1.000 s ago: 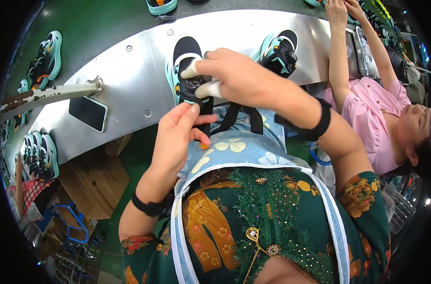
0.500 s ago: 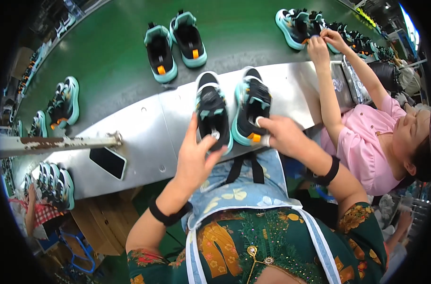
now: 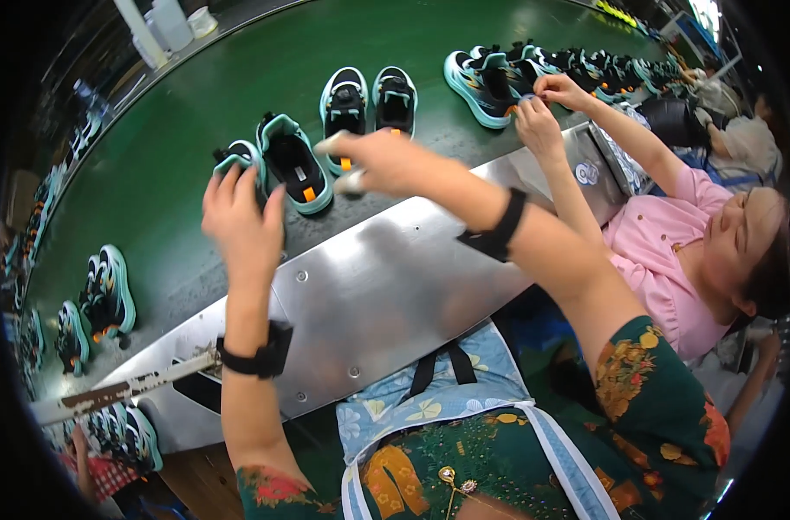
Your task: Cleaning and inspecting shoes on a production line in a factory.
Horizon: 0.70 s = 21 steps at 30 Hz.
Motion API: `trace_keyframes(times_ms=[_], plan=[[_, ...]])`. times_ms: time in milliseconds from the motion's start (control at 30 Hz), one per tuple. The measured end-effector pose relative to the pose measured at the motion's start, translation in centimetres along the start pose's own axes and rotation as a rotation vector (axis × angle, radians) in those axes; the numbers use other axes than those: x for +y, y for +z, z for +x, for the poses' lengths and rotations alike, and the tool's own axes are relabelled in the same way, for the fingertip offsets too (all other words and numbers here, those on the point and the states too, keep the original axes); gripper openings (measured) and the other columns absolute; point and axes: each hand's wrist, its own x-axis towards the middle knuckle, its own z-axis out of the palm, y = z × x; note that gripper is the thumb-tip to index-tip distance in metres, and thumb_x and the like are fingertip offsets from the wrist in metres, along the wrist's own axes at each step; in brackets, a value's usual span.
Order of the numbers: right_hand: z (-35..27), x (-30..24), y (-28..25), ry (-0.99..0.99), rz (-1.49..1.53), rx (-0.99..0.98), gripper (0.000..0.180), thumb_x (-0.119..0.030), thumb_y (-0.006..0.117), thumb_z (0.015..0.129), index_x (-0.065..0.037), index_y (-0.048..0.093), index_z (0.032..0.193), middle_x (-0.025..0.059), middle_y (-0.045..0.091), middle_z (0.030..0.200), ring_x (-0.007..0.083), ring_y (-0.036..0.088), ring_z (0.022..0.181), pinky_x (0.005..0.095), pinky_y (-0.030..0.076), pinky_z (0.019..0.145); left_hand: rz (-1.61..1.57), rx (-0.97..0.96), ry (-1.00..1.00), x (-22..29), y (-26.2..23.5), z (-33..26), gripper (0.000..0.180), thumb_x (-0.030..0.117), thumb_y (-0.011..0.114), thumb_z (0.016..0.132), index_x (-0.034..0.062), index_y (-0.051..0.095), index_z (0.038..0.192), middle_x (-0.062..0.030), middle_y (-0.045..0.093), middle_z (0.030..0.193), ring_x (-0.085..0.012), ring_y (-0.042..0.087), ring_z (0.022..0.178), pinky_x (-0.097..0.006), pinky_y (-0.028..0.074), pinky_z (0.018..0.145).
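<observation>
Both arms stretch far forward from the near edge, each wrist wearing a black band. The left hand (image 3: 239, 217) is raised with fingers spread loosely. The right hand (image 3: 382, 160) reaches further right, fingers curled downward.

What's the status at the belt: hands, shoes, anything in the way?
Left hand on the left teal-and-black shoe, grip unclear. Right hand open beside its partner shoe. Both shoes on the green belt. Second pair just beyond.

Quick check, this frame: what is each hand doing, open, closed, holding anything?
Left hand: open, fingers spread on the left teal-and-black shoe on the green belt.
Right hand: above the right shoe; cannot tell if it grips anything.
</observation>
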Motion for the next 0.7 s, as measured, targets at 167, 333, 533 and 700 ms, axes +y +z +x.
trace_keyframes(times_ms=[167,333,533,700], plan=[[3.1,-2.3,9.5,0.07,-0.034,-0.108,0.037,-0.028,0.073,0.078,-0.012,0.064,0.11,0.0168,0.069,0.09,0.036,0.066,0.087,0.0452,0.051,0.076,-0.318,-0.275,-0.378,-4.4,-1.3,-8.1,0.031,0.009,0.066,0.082,0.0054,0.062,0.112,-0.0139,0.062,0.105,-0.0315,0.058,0.098,-0.034,0.044,0.085],[-7.0,-5.5,3.1,-0.07,0.001,-0.158,0.025,-0.029,0.069,0.077,-0.009,0.06,0.089,0.0174,0.064,0.077,0.0382,0.064,0.072,0.0492,0.049,0.063,-0.408,-0.467,-0.11,1.3,-11.0,-7.9,0.023,0.001,0.064,0.08,0.0042,0.066,0.103,-0.0123,0.062,0.085,-0.0295,0.055,0.082,-0.038,0.044,0.077],[-21.4,-12.8,4.9,-0.024,0.272,-0.5,0.026,-0.018,0.068,0.076,-0.003,0.062,0.097,0.0181,0.063,0.074,0.0366,0.065,0.073,0.045,0.052,0.065,-0.313,-0.488,-0.266,7.5,-16.9,-14.1,0.027,-0.004,0.062,0.078,0.003,0.066,0.104,-0.0136,0.061,0.101,-0.0306,0.054,0.099,-0.038,0.044,0.087],[-19.9,-8.5,-0.8,-0.184,0.755,-0.488,0.04,-0.02,0.073,0.081,-0.008,0.064,0.118,0.0119,0.07,0.094,0.0277,0.068,0.081,0.0368,0.053,0.075,-0.568,-0.489,-0.67,12.7,-15.6,-17.3,0.026,0.004,0.067,0.08,-0.0012,0.062,0.105,-0.012,0.059,0.093,-0.0206,0.059,0.076,-0.032,0.047,0.064]])
